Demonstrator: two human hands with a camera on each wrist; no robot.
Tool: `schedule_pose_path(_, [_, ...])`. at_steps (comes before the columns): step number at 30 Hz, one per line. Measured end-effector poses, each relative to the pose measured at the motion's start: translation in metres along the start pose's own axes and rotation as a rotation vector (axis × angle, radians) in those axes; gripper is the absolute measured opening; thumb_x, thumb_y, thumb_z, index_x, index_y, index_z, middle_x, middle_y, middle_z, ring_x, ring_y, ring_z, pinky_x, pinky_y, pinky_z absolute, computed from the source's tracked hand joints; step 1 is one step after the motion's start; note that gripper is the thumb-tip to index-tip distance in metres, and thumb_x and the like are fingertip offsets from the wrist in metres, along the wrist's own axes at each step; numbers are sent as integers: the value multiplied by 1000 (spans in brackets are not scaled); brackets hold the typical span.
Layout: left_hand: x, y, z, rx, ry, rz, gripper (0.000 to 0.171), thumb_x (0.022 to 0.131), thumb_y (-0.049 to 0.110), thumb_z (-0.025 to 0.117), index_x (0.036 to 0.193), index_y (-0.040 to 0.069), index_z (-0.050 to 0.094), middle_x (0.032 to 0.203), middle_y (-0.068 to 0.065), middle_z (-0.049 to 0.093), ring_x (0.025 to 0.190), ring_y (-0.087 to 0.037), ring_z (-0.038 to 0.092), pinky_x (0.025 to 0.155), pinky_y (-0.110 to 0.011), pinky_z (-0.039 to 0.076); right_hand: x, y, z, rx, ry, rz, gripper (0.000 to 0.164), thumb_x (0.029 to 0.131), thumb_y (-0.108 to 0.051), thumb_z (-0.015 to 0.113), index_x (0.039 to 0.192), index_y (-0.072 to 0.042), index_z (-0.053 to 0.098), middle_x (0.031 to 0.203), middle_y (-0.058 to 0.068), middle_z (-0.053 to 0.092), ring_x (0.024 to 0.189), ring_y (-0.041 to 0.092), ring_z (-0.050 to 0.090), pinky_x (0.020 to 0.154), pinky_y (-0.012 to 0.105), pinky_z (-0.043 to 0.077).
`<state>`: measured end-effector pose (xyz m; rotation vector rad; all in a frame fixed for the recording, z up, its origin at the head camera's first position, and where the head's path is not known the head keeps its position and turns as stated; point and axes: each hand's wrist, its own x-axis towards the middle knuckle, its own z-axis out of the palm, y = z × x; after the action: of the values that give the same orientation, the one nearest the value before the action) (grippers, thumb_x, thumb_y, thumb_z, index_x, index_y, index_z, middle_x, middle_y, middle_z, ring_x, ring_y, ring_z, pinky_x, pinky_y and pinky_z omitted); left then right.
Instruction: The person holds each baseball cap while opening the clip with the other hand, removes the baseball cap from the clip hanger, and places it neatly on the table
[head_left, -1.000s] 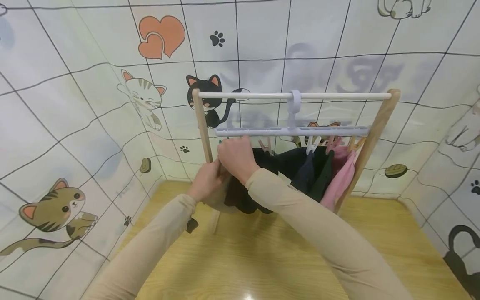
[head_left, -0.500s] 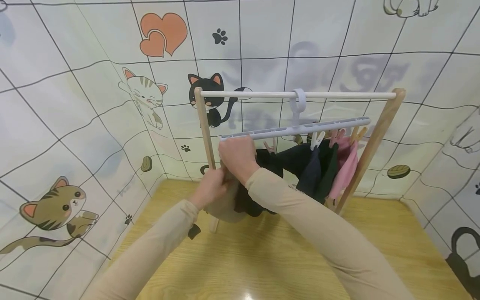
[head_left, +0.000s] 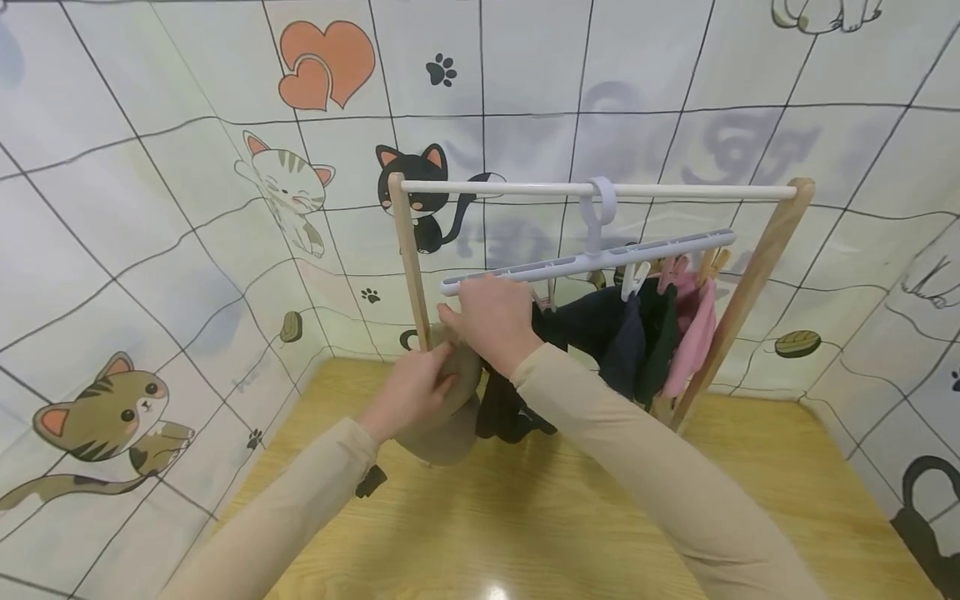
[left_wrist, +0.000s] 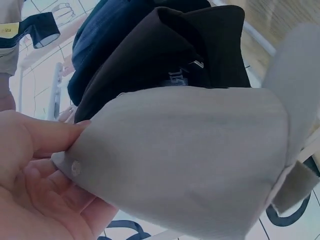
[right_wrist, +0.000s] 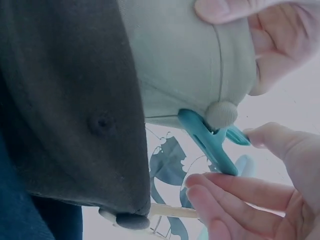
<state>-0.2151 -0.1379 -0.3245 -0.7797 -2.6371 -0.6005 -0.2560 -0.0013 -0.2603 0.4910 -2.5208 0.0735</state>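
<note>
My left hand (head_left: 408, 387) pinches the edge of a beige baseball cap (left_wrist: 190, 150), thumb on top and fingers beneath, below the left end of a pale hanger bar (head_left: 558, 268). In the right wrist view, my right hand (right_wrist: 250, 180) pinches the legs of a teal clothespin (right_wrist: 210, 145) between thumb and fingers. The clothespin's front end lies at the cap's crown, right beside its round top button (right_wrist: 221, 115). From the head view, the right hand hides the clothespin. A dark brown cap (left_wrist: 140, 60) hangs close behind the beige one.
Dark caps, a green cap (head_left: 657, 346) and a pink cap (head_left: 693, 333) hang farther right from clothespins, including a white clothespin (head_left: 633, 282). The hanger hooks over a white rod (head_left: 487, 189) between wooden posts, including the left post (head_left: 409, 258). A wooden tabletop (head_left: 487, 517) lies below.
The hanger has gone from level to tilted, its left end lower and its right end higher. The beige cap and left hand have moved down; the right hand has shifted slightly right.
</note>
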Motion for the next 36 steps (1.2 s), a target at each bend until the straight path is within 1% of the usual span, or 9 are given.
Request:
schedule_pose_path(4, [-6, 3, -4, -11, 0, 32, 19, 82, -2, 70, 86, 3, 51, 60, 2, 43, 55, -15, 44, 51, -31, 41, -3, 4, -4, 19, -38, 6, 54, 86, -55, 63, 51, -17, 49, 47, -3, 31, 40, 14, 34, 36, 26, 25])
schedule_pose_path(10, [-12, 2, -3, -4, 2, 53, 23, 83, -1, 71, 85, 5, 49, 59, 3, 42, 53, -12, 41, 48, -28, 37, -4, 10, -3, 67, -62, -37, 53, 87, -52, 62, 51, -15, 48, 48, -3, 30, 40, 13, 30, 37, 24, 22])
schedule_pose_path(15, [-14, 1, -1, -56, 9, 57, 22, 83, -3, 69, 84, 5, 49, 59, 4, 39, 53, -11, 39, 45, -26, 32, -3, 18, -4, 174, -104, -57, 55, 88, -47, 62, 46, -15, 45, 46, -5, 27, 40, 11, 25, 38, 23, 18])
schedule_pose_path(18, [-14, 0, 1, -72, 13, 59, 21, 83, -5, 68, 85, 5, 50, 59, 4, 38, 53, -12, 38, 45, -25, 31, -3, 22, -3, 247, -140, -50, 54, 89, -44, 63, 45, -15, 49, 44, -6, 28, 40, 11, 27, 39, 23, 18])
schedule_pose_path(22, [-15, -1, 3, -89, 10, 42, 22, 83, -5, 67, 82, 6, 48, 59, 4, 36, 53, -12, 38, 46, -26, 31, -3, 26, -3, 300, -159, -44, 48, 90, -40, 64, 48, -16, 60, 44, -6, 33, 40, 11, 32, 39, 24, 19])
schedule_pose_path(25, [-18, -3, 4, -116, 8, 22, 24, 83, -5, 66, 79, 7, 46, 59, 5, 33, 52, -10, 36, 45, -25, 30, -4, 26, -3, 317, -162, -47, 47, 91, -38, 63, 49, -16, 62, 43, -6, 33, 40, 11, 32, 39, 23, 19])
schedule_pose_path(28, [-20, -5, 6, -141, 7, 7, 25, 83, -4, 66, 79, 8, 45, 59, 6, 31, 51, -8, 34, 44, -24, 28, -5, 26, -4, 338, -175, -40, 49, 91, -38, 63, 48, -16, 60, 43, -6, 33, 40, 11, 31, 39, 23, 19])
schedule_pose_path(33, [-24, -6, 11, -154, 27, 20, 25, 83, -5, 67, 79, 7, 46, 59, 7, 32, 50, -7, 33, 44, -23, 27, -7, 26, -4, 351, -179, -30, 49, 92, -36, 63, 48, -15, 60, 43, -6, 34, 40, 12, 32, 38, 24, 20])
schedule_pose_path(36, [-29, -10, 17, -135, 10, 35, 23, 82, -4, 67, 80, 7, 48, 59, 8, 32, 50, -5, 32, 44, -23, 28, -8, 26, -4, 335, -167, -35, 47, 92, -35, 64, 50, -15, 61, 43, -5, 34, 40, 13, 33, 38, 24, 20])
